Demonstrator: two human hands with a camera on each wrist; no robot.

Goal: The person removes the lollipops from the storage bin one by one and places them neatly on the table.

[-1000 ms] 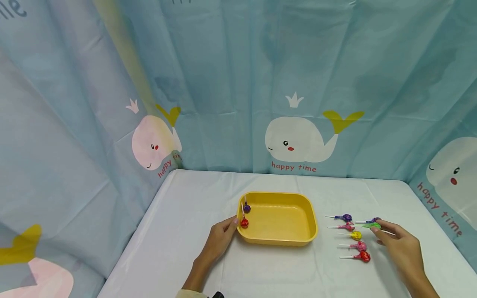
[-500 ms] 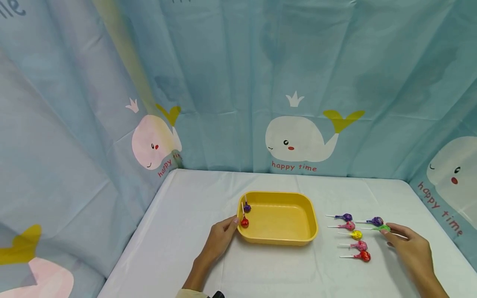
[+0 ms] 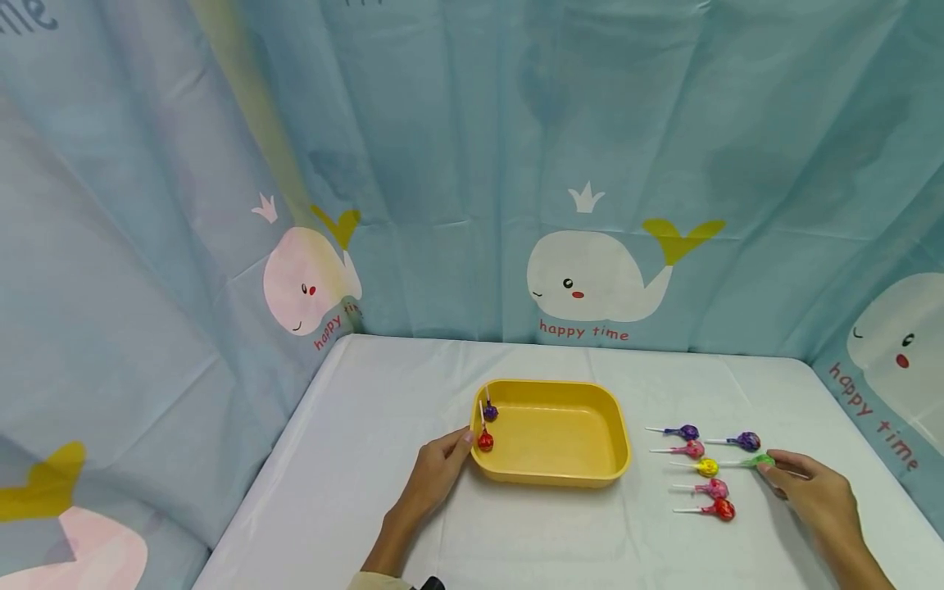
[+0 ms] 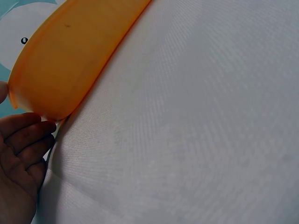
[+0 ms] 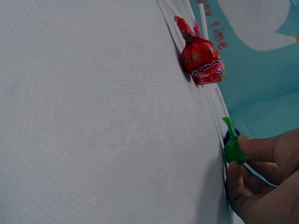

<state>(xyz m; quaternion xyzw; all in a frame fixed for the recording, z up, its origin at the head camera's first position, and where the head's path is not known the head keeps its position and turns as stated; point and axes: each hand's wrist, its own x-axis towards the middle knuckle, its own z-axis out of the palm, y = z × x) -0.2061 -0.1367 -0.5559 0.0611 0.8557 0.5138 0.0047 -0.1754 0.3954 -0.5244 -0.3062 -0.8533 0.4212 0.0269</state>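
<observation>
My right hand [image 3: 820,496] pinches the head of a green lollipop [image 3: 761,461] between thumb and fingers; its white stick points left, toward a yellow lollipop [image 3: 707,467]. In the right wrist view the green wrapper [image 5: 233,148] shows at the fingertips, low by the cloth. My left hand [image 3: 435,473] holds the left edge of a yellow tray [image 3: 549,479], thumb at the rim and fingers against the outer wall, as the left wrist view of the tray [image 4: 70,60] shows. Inside the tray's left end lie a purple lollipop [image 3: 490,411] and a red lollipop [image 3: 485,441].
Several lollipops lie right of the tray: two purple ones [image 3: 689,432], a pink one [image 3: 693,449], another pink one [image 3: 715,489] and a red one [image 3: 723,510]. A white cloth covers the table [image 3: 369,410]. A blue whale-print curtain [image 3: 442,164] surrounds its back and sides.
My right hand has moved the green lollipop right and then slightly nearer, away from the purple one, to the yellow one's row. My left hand has stayed at the tray.
</observation>
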